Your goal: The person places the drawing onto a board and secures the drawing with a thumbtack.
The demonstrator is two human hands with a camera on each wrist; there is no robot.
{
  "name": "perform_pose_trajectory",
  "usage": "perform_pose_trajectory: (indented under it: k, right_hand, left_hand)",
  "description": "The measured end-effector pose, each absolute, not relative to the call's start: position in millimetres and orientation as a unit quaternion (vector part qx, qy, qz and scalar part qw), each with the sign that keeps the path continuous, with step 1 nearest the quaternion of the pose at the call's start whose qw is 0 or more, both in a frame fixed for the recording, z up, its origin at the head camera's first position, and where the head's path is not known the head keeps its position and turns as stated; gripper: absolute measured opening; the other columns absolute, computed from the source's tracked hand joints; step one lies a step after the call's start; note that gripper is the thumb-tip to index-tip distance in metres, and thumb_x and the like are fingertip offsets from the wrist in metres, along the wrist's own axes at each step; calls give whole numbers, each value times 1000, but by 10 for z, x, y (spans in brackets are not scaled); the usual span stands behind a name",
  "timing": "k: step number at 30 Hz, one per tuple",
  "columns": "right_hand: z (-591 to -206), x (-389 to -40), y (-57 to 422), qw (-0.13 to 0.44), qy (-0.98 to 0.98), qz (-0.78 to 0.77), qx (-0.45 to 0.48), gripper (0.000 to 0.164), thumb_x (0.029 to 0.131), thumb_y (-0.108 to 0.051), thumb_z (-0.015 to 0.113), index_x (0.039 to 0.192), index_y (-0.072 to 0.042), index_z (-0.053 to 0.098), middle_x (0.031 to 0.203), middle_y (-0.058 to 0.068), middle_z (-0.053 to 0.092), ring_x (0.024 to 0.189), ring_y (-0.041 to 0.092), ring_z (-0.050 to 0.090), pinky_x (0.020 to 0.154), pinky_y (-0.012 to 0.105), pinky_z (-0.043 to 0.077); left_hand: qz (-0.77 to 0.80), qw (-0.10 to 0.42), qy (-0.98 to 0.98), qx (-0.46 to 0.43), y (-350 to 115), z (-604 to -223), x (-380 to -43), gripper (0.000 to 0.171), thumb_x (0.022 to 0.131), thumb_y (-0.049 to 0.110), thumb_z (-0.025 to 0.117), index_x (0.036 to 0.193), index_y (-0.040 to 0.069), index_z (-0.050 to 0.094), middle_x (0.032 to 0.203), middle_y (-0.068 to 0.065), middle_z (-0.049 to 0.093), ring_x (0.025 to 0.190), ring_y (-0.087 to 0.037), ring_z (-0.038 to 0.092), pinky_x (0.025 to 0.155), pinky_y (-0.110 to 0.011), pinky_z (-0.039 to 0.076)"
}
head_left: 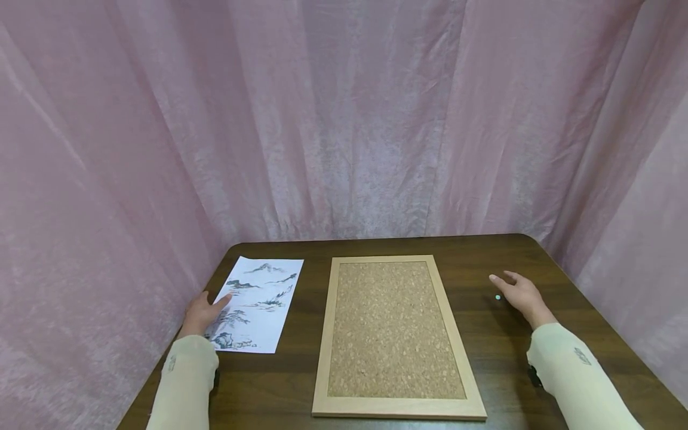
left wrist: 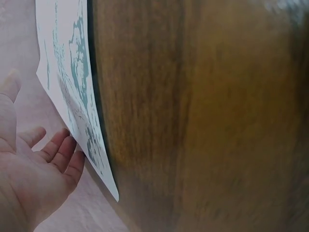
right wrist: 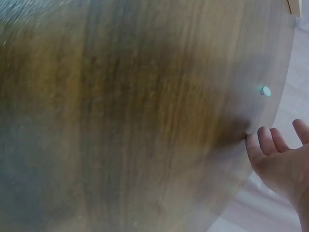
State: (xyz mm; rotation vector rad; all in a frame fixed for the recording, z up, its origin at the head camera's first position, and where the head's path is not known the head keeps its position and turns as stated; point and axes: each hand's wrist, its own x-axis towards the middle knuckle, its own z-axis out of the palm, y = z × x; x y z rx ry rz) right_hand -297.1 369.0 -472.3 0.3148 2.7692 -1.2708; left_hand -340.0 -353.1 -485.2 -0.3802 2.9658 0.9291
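At the left of the table lies a white sheet of paper (head_left: 269, 304) printed with an ink landscape of mountains and trees. My left hand (head_left: 201, 313) is at the sheet's left edge, its thumb extended over the paper in the head view. In the left wrist view, loosely bent fingers (left wrist: 63, 152) meet the paper's edge, and the thumb stands apart from them. A small pale green thumbtack (head_left: 497, 297) sits on the right part of the table. Just right of it, my right hand (head_left: 524, 297) hovers with fingers relaxed and nothing between them.
A cork board (head_left: 392, 328) with a light wooden frame (head_left: 398, 408) lies flat mid-table, between the hands. Dark brown wood forms the tabletop (head_left: 279, 388). Pink curtains (head_left: 344, 119) hang behind it and along both sides.
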Motion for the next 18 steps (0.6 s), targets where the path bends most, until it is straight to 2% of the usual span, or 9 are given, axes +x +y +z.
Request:
perform_pose_trajectory:
  k: [6,11,18]
  right_hand:
    - [-4774,-2912,3739,42,895,-431,105,93,83,-66,39,141,4,21,140,33,20,125,50,18,96,58,23]
    - [-4839,-2884,3775,36,888,-444,114,83,86,-58,46,138,4,30,139,32,24,125,48,23,96,56,26]
    - [-4933,-2866,3816,29,879,-461,116,70,88,-44,54,136,4,35,138,31,26,124,47,25,96,55,27]
  left_hand:
    - [291,-4,949,-122,-3562,-4907,-3400,90,87,51,48,135,-18,17,133,-40,22,123,-52,19,101,-55,17]
    - [290,2,948,-128,-3593,-4942,-3417,89,87,51,49,134,-18,20,132,-40,23,122,-52,21,101,-55,18]
    - [278,3,954,-114,-3627,-4968,-3425,77,86,38,57,127,-21,30,127,-41,30,117,-53,26,98,-56,23]
